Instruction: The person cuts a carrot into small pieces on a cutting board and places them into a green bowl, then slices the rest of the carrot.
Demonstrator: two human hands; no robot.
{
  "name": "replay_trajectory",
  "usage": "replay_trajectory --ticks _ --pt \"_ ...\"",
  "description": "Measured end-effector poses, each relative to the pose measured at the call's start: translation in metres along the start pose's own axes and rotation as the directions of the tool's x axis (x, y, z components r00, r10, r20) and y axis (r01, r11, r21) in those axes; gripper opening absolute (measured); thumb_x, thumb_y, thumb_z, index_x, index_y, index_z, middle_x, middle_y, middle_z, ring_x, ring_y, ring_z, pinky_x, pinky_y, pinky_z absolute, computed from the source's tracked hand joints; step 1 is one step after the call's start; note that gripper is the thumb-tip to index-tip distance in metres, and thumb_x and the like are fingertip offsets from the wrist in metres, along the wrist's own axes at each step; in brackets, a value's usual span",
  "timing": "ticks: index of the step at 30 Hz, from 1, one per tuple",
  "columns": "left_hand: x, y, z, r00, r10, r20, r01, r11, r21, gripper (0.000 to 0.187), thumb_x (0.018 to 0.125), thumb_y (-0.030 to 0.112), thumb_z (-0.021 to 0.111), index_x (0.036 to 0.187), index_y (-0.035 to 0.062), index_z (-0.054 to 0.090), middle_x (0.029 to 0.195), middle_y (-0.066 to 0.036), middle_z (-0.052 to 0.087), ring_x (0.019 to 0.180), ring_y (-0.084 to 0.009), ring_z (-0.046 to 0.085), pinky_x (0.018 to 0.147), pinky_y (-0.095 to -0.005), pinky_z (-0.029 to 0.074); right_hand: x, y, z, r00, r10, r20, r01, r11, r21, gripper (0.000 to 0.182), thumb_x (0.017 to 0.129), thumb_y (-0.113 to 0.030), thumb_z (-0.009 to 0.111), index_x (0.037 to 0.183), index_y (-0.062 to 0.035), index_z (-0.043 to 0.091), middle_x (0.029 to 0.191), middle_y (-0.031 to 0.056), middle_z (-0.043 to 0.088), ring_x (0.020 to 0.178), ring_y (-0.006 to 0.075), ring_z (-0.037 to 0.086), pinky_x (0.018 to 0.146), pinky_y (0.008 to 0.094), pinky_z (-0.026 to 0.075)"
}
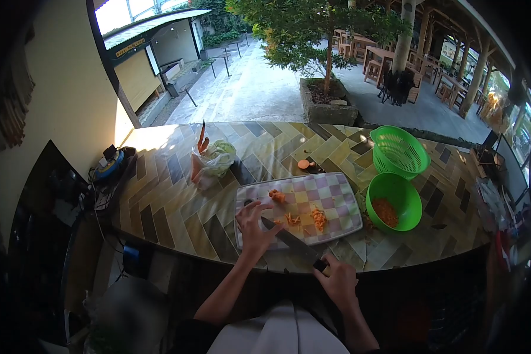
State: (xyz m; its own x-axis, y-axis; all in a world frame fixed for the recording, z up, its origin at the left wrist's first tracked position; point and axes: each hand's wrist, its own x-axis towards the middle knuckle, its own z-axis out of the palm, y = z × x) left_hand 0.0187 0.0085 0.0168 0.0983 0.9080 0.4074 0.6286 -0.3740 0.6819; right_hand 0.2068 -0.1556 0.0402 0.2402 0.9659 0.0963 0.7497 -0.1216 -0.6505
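My right hand (338,278) is wrapped round the dark handle of a kitchen knife (298,245). The blade slants up and left over the near edge of a checkered cutting board (343,203). By the blade's tip is my left hand (255,229), its fingers spread and curved, with the thumb side close to the metal. Finely diced carrot (319,219) lies in a small heap on the board. To its left are short carrot strips (292,219), and farther back sits a clump of carrot pieces (276,196).
A green bowl (412,206) with diced carrot inside stands right of the board, a green colander (398,148) behind it. A carrot stub (303,164) lies beyond the board. At back left is a plastic bag (219,158) with carrots (195,169). A dark tray (115,177) holds cables.
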Motion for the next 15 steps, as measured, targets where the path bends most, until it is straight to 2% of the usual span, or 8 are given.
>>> replay_trajectory --ticks 4,6,7,10,11,14,15 --pt "0.007 -0.006 0.005 0.998 -0.062 0.02 0.063 0.996 -0.07 0.031 0.069 0.029 0.088 0.093 0.0158 0.075 0.12 -0.007 0.06 0.122 -0.0309 0.044 0.107 -0.0495 0.03 -0.011 0.012 -0.015 0.998 0.057 -0.014 -0.056 0.998 0.029 0.032 0.076 -0.023 0.083 0.093 -0.0042 0.064 0.077 0.0151 0.067 0.075 0.0338 0.069 0.067 0.0397 0.051" --pt "0.008 -0.003 0.003 0.997 -0.076 0.034 0.076 0.997 -0.012 0.023 0.07 0.027 0.087 0.086 0.0148 0.076 0.114 -0.005 0.063 0.119 -0.0288 0.047 0.104 -0.0473 0.032 -0.015 0.015 -0.027 0.996 0.084 0.006 -0.085 0.995 0.05 0.033 0.075 -0.024 0.084 0.091 -0.0039 0.064 0.075 0.0145 0.067 0.073 0.0336 0.068 0.066 0.0393 0.05" --pt "0.009 -0.002 0.002 0.996 -0.085 0.039 0.084 0.996 0.017 0.019 0.071 0.027 0.087 0.082 0.0143 0.077 0.111 -0.004 0.065 0.117 -0.0278 0.049 0.102 -0.0462 0.033 -0.018 0.02 -0.032 0.999 0.047 -0.014 -0.046 0.997 0.058 0.036 0.072 -0.024 0.086 0.09 -0.0026 0.063 0.069 0.0119 0.063 0.061 0.0254 0.062 0.061 0.0351 0.047" --pt "0.008 -0.006 -0.001 0.995 -0.074 0.073 0.07 0.995 0.065 0.015 0.073 0.025 0.085 0.08 0.0135 0.077 0.106 -0.004 0.067 0.112 -0.0264 0.053 0.099 -0.0436 0.034 -0.023 0.026 -0.053 0.987 0.139 0.083 -0.151 0.976 0.157 0.037 0.071 -0.021 0.087 0.09 -0.0013 0.062 0.063 0.0075 0.057 0.056 0.014 0.051 0.056 0.0304 0.041" --pt "0.01 -0.009 -0.004 0.992 -0.026 0.122 0.02 0.999 0.049 0.014 0.075 0.022 0.083 0.084 0.0127 0.077 0.106 -0.005 0.067 0.111 -0.0267 0.055 0.1 -0.0441 0.035 -0.023 0.029 -0.058 0.986 0.144 0.085 -0.158 0.968 0.197 0.036 0.071 -0.018 0.087 0.089 -0.0006 0.062 0.06 0.0022 0.053 0.058 0.0067 0.042 0.055 0.0261 0.036" --pt "0.017 -0.011 -0.011 0.954 0.158 0.255 -0.154 0.987 -0.036 0.016 0.08 0.013 0.075 0.096 0.01 0.077 0.107 -0.008 0.068 0.109 -0.0278 0.059 0.101 -0.0441 0.038 -0.018 0.039 -0.064 0.989 0.145 0.034 -0.149 0.94 0.306 0.032 0.072 -0.015 0.086 0.088 -0.0009 0.061 0.06 0.0001 0.053 0.058 0.0058 0.042 0.055 0.0247 0.035" --pt "0.022 -0.006 -0.012 0.927 0.242 0.288 -0.226 0.97 -0.09 0.019 0.082 0.009 0.072 0.1 0.0089 0.076 0.108 -0.008 0.069 0.109 -0.0284 0.059 0.101 -0.0431 0.039 -0.014 0.042 -0.065 0.991 0.134 0.006 -0.13 0.946 0.297 0.034 0.074 -0.019 0.085 0.089 0.0013 0.062 0.063 0.006 0.059 0.058 0.0104 0.052 0.059 0.028 0.043"
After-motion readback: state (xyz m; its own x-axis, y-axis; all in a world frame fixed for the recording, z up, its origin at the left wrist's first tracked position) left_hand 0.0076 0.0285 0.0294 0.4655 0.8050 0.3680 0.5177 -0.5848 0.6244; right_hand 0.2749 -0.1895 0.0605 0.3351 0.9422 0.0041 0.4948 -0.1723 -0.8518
